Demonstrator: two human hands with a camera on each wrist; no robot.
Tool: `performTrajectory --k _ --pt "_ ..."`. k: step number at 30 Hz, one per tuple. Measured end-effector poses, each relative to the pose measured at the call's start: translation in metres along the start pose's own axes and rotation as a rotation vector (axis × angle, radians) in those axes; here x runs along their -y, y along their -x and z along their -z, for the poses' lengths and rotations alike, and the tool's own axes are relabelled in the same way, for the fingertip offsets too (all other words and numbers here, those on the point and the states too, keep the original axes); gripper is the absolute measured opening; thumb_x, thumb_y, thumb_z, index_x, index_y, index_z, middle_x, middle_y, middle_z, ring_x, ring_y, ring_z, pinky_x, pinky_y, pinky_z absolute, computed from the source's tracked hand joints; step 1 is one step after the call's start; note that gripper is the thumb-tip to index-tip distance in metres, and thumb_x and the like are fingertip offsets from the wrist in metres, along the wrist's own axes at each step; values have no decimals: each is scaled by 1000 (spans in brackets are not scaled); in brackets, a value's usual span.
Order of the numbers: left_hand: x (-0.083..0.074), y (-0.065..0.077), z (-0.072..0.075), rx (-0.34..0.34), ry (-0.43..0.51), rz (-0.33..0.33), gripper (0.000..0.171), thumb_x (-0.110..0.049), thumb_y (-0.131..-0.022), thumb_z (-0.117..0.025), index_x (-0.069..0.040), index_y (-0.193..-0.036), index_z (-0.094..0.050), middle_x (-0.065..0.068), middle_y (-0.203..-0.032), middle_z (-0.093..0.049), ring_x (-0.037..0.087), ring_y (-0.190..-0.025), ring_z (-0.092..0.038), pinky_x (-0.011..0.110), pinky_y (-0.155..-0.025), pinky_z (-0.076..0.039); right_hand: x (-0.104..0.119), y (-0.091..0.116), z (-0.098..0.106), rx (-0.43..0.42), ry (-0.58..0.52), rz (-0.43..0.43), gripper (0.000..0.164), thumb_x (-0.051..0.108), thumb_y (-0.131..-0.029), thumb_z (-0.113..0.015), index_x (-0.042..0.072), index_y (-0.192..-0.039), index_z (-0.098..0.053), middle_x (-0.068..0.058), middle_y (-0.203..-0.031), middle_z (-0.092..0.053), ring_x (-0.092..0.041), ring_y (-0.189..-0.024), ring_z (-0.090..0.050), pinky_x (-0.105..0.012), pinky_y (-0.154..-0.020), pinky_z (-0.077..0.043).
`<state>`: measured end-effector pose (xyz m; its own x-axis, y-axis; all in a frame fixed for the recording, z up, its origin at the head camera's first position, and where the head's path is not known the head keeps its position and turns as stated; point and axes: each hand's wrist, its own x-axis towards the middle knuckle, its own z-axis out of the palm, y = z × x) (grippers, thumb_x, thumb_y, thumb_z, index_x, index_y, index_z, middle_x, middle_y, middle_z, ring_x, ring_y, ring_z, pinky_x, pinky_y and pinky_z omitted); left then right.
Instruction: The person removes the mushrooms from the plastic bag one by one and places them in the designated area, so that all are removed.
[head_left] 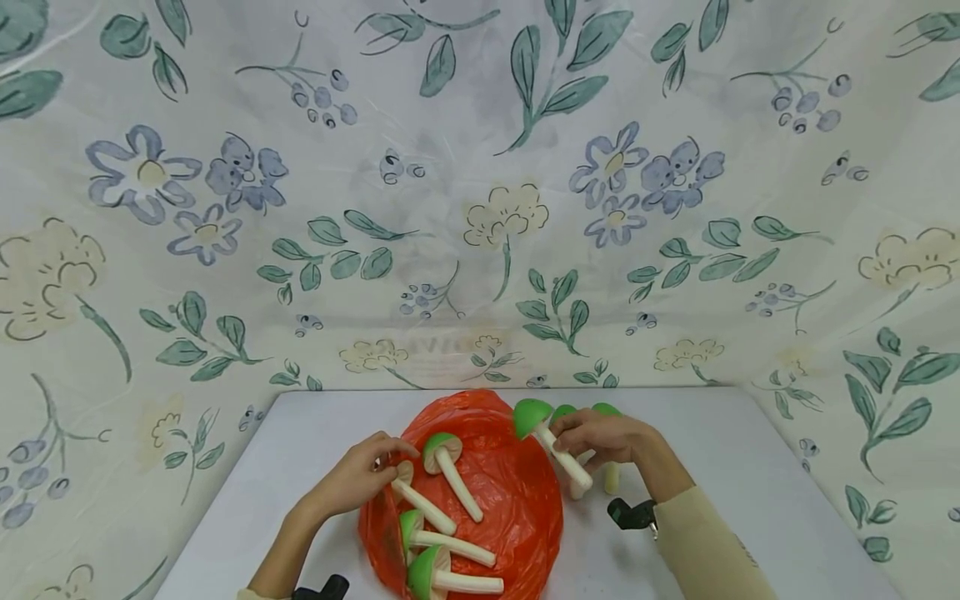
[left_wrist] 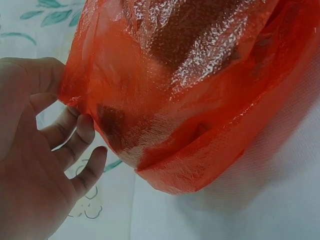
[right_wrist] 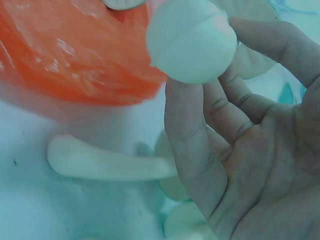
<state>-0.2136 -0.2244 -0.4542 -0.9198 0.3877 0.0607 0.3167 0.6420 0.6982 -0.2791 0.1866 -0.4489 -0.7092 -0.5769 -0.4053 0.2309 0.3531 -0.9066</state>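
Note:
A toy mushroom point(head_left: 558, 457) with a green cap and white stem is held by its stem in my right hand point(head_left: 609, 440), tilted beside the right rim of a red plastic bag point(head_left: 525, 508). The rounded stem end point(right_wrist: 192, 42) faces the right wrist camera. My left hand point(head_left: 351, 477) pinches the bag's left edge between thumb and forefinger, its other fingers loosely bent in the left wrist view. Inside the open bag lie several similar mushrooms, among them one at the back point(head_left: 456, 483) and one at the front point(head_left: 457, 582).
More mushrooms lie on the white table point(head_left: 315, 425) right of the bag, partly hidden behind my right hand; one green cap point(head_left: 606, 409) and a pale stem point(right_wrist: 110, 161) show. A flower-patterned cloth point(head_left: 480, 275) hangs behind the table.

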Motion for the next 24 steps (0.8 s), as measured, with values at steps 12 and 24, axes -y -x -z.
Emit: performTrajectory --k 12,24 --pt "0 1 -2 -4 -5 10 28 1 -91 -61 -10 -114 -72 3 -92 -54 19 -82 -45 27 -63 -41 -14 21 30 -96 -57 12 50 23 -92 -65 -7 -131 -52 -20 -122 -57 -33 -107 -59 -44 -79 -54" --pt "2 2 0 -6 -8 -32 28 3 -89 -61 -9 -113 -71 2 -91 -54 19 -82 -45 26 -64 -42 -40 37 50 -277 -96 8 52 23 -92 -63 -3 -135 -50 -19 -129 -56 -29 -110 -59 -42 -81 -52"
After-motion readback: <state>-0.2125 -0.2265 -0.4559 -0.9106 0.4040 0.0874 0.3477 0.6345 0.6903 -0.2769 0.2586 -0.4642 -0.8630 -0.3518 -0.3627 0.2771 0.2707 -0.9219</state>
